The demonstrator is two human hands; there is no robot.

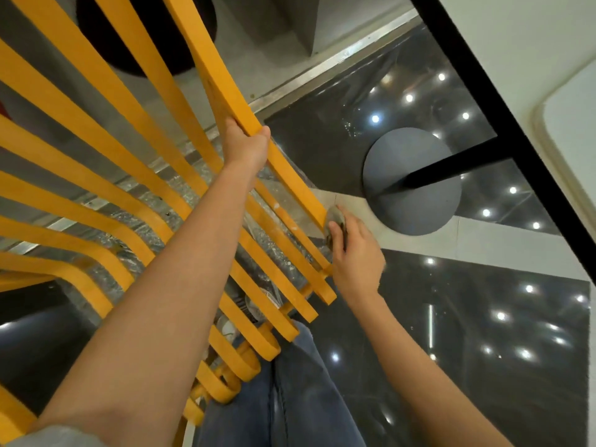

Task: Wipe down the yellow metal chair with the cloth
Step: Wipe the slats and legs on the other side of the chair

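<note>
The yellow metal chair (pixel 106 130) fills the left half of the head view, its curved slats running from upper left down to the lower middle. My left hand (pixel 246 146) grips the rightmost slat near its middle. My right hand (pixel 354 253) holds a small bunched grey cloth (pixel 335 221) and presses it against the lower outer edge of that same slat. Most of the cloth is hidden inside my fingers.
A table with a white top and black edge (pixel 503 124) crosses the upper right; its black post ends in a round grey base (pixel 412 182) close to my right hand. Glossy black floor tiles (pixel 483 317) lie below. My jeans-clad legs (pixel 290 398) stand beside the chair.
</note>
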